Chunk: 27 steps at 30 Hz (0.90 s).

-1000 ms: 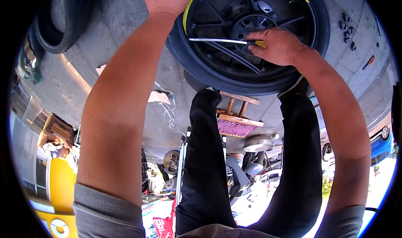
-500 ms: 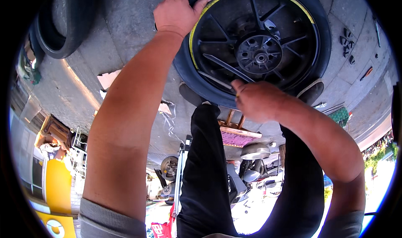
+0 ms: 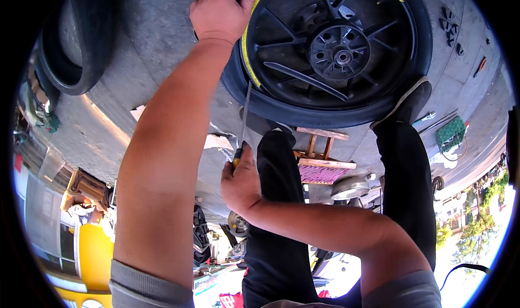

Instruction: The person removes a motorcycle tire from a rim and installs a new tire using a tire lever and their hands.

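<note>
- I see the left hand (image 3: pixel 219 16) up by the big black tyre (image 3: pixel 325 115). Its thumb sticks out over to the yellow strip (image 3: pixel 245 45) on the rim. The tips of the other fingers are cut off at the top, so I can't tell if they are curled around the tyre.
- The right hand (image 3: pixel 242 186) is closed tight around a tool with a black and yellow handle. The tool's long, thin metal blade (image 3: pixel 245 118) points up and away from the right fingers.
- The tip of the blade is by the low end of the yellow strip. I can't tell if it touches.
- The black wheel (image 3: pixel 341 56) sits inside the tyre, to the right of the left fingers and up and right of the right fingers.
- A long dark bar (image 3: pixel 306 79) lies slanted across the wheel, also up and right of the right fingers.
- A little wooden stool with a purple seat (image 3: pixel 325 172) is out to the right of the right fingers. A round silver bowl (image 3: pixel 349 187) is just past it.
- Another tyre (image 3: pixel 98 42) is well to the left of the left fingers.
</note>
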### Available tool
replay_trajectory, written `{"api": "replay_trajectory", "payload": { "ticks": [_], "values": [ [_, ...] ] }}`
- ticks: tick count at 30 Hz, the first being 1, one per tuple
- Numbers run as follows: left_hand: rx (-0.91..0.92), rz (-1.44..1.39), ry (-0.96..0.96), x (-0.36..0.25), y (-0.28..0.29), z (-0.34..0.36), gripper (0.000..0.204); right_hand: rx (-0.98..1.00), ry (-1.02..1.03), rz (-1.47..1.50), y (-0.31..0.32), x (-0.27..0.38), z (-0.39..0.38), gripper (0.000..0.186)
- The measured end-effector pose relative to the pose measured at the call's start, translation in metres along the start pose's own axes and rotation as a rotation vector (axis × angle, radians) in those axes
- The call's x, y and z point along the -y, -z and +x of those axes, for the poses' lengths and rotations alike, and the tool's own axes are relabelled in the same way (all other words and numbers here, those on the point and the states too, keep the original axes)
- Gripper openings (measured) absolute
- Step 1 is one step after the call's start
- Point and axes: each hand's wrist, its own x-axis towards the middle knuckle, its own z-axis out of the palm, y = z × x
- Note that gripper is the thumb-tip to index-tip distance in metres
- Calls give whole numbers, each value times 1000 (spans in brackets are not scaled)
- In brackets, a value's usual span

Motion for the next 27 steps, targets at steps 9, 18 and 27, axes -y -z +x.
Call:
{"api": "replay_trajectory", "payload": {
  "ticks": [9, 18, 27],
  "values": [
    [-22, -209, 179, 6, -4, -50, 76, -3, 197, 52, -47, -80, 19, 67],
    [-118, -160, 350, 18, -21, -99, 74, 398, 208, -722, 189, -93, 102, 55],
    [-137, -130, 366, 12, -18, -98, 70, 513, 445, -1584, 327, 112, 179, 48]
  ]
}}
